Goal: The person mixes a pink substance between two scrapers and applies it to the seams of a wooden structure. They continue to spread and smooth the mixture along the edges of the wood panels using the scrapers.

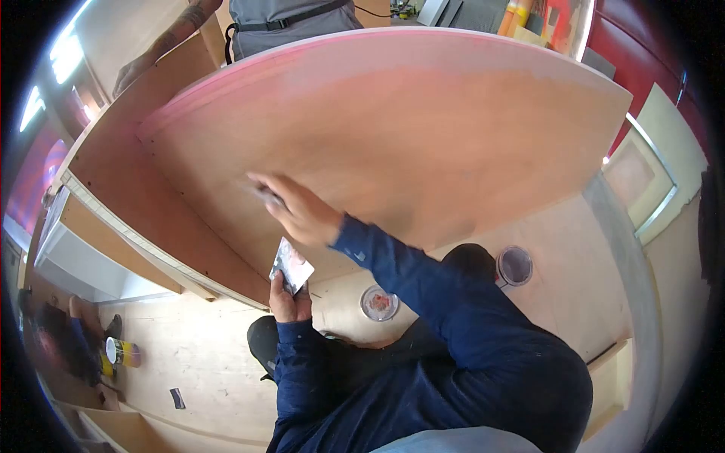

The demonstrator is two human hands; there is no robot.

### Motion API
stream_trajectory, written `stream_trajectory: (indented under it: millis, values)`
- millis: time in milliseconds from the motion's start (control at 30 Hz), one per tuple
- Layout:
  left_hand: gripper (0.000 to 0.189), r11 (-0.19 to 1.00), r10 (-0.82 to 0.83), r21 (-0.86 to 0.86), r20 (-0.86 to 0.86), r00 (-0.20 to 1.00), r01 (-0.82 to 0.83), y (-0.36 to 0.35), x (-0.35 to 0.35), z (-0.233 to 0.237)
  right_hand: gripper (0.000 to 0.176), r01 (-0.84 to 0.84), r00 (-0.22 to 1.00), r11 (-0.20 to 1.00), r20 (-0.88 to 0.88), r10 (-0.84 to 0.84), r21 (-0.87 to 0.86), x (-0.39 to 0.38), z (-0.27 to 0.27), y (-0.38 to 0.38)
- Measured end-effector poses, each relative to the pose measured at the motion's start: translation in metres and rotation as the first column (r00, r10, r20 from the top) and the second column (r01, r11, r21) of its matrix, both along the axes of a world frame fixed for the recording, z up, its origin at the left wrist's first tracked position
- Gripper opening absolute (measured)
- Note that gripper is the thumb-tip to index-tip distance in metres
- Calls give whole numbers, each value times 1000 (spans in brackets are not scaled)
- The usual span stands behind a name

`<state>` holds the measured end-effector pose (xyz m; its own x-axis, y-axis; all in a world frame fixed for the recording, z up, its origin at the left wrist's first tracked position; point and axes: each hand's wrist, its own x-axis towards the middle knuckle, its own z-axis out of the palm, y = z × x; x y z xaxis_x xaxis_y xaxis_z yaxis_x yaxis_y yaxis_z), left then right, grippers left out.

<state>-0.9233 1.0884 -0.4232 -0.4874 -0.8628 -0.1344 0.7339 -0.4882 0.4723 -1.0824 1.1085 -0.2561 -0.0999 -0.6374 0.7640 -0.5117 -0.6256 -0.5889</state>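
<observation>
My left hand (pixel 284 303) grips a thin flat scraper (pixel 292 266) smeared with pale pink putty. My right hand (pixel 306 211) is raised in front of a large curved wooden panel (pixel 483 136), its fingers closed around a small putty knife (pixel 266 194) blurred by motion. Pink smears run along the panel's upper edge, and its lower part shows bare brown wood. The left scraper is below the right hand, close to the panel's lower left corner.
A tub lid with pink residue (pixel 379 303) lies on the floor, and a round tub (pixel 514 266) stands by my knee. Someone in grey (pixel 287 26) stands behind the panel. Another person (pixel 68 343) is at far left near a yellow bucket (pixel 122 352). A wooden side wall (pixel 189 204) adjoins the panel.
</observation>
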Motion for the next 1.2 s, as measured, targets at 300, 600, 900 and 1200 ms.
stream_trajectory:
  millis: [300,600,900,1200]
  values:
    - [26,995,-59,-76,147,987,70,21,-70,25,37,138,990,983,7,-140,120,-17,-75,117]
    - [14,819,308,-557,220,926,-140,54,-120,100,48,412,908,833,-246,-340,369,-92,-93,186]
    - [14,569,413,-822,259,873,-25,69,-153,100,48,541,684,834,-519,-513,-110,-99,-22,191]
    - [22,690,470,-679,158,868,-250,-3,-80,98,56,714,519,669,-485,-704,-205,-201,-25,184]
